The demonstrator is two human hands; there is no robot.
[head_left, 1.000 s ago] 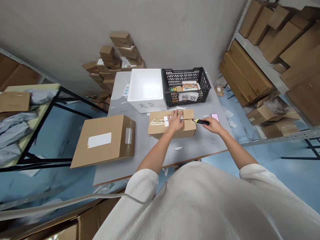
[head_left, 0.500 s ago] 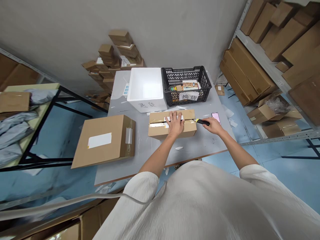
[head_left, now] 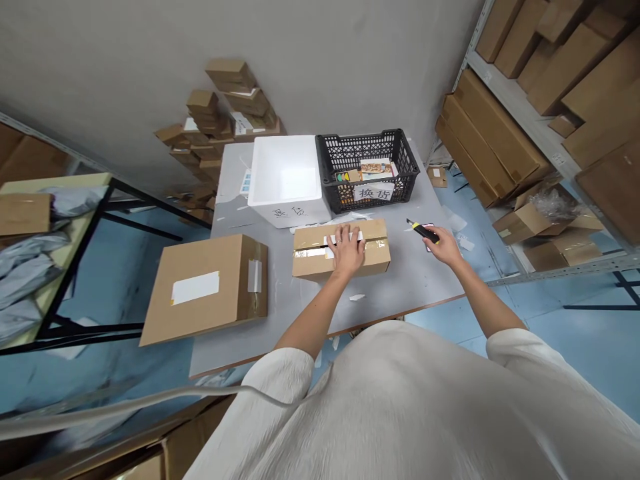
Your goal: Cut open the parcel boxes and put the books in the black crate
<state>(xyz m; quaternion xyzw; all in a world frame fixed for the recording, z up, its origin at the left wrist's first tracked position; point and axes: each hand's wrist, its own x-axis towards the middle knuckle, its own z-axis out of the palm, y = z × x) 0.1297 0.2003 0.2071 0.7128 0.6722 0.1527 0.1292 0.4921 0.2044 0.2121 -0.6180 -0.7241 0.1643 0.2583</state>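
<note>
My left hand (head_left: 347,251) lies with fingers spread on top of a taped cardboard box (head_left: 370,259), over a white label (head_left: 356,236). A dark slit runs along the box's top seam, between strips of clear tape. Off to the right of the box, my right hand (head_left: 443,247) grips a black and yellow utility knife (head_left: 425,232). Its blade points up and left, apart from the cardboard. A phone, mostly hidden, lies on the table beneath the right hand.
Behind the box stand a white foam bin (head_left: 290,208) and a black plastic crate (head_left: 370,196) with small packages inside. A larger carton (head_left: 200,287) sits at the table's left. Paper scraps lie on the grey table (head_left: 320,303). Shelves with cartons (head_left: 495,140) line the right.
My right hand has drawn the knife away from the box's right end, to the right and slightly up. My left hand stays on the box top.
</note>
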